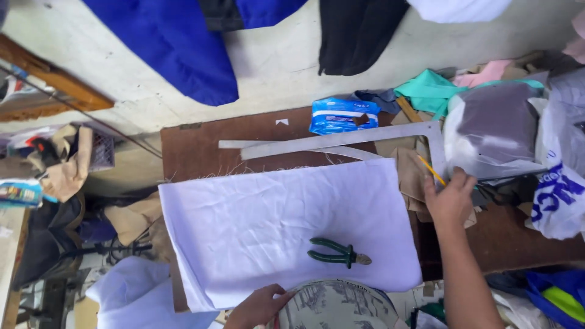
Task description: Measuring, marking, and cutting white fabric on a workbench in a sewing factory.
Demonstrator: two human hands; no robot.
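Note:
A white cloth [268,219] lies spread on a brown wooden table [195,149]. Green-handled pliers [338,251] rest on the cloth near its front edge. My right hand [450,198] reaches past the cloth's right edge, fingers on brown paper pieces beside a yellow pencil [431,170]; whether it grips the pencil I cannot tell. My left hand [259,306] rests on the cloth's front edge, next to a patterned round object [335,306] at the bottom. A metal L-square ruler [347,139] lies just beyond the cloth.
A blue plastic packet [341,115] sits at the table's back. Plastic bags with fabric [496,128] and a white printed bag [560,189] crowd the right side. Blue and black garments [177,42] hang on the wall. Clutter and cloth fill the floor at left.

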